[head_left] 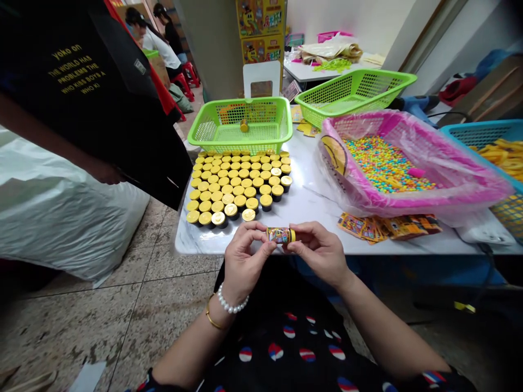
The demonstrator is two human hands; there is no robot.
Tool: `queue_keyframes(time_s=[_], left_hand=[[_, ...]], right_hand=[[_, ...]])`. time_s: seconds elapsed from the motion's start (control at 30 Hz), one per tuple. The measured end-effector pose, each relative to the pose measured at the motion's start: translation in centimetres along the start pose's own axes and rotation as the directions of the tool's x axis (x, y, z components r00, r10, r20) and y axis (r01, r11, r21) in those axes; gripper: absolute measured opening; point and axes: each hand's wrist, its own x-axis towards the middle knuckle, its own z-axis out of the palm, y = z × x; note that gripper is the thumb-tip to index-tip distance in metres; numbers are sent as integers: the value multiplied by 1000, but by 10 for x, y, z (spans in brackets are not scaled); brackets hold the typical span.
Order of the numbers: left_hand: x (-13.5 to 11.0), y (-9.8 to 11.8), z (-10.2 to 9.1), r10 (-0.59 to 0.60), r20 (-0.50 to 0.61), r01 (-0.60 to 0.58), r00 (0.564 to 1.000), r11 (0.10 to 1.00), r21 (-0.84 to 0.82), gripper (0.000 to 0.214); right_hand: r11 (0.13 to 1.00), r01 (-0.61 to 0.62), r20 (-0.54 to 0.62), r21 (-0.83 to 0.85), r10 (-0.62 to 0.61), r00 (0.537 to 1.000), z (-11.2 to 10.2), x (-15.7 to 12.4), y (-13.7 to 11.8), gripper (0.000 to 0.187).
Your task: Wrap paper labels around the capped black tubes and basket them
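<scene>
Head view: the left hand and right hand hold a patterned tube with a yellow cap level in the air, just above the front edge of the tabletop. The fingers of both hands pinch it firmly from either end, leaving its label showing. Rows of yellow-capped jars stand close by, in front of a green basket.
</scene>
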Motion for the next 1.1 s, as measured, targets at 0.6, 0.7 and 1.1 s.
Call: queue_keyframes(time_s=[0.6, 0.7, 1.1], left_hand=[[11, 7, -9, -139, 259, 109, 956, 986, 125, 26], [10, 7, -8, -101, 243, 76, 965, 991, 113, 26], [13, 8, -10, -118, 259, 101, 959, 992, 77, 28]], right_hand=[[994, 47, 153, -102, -32, 988, -2, 8, -22, 27], [992, 45, 151, -118, -26, 988, -2, 8, -24, 25], [976, 122, 150, -183, -94, 984, -6, 5, -24, 32]])
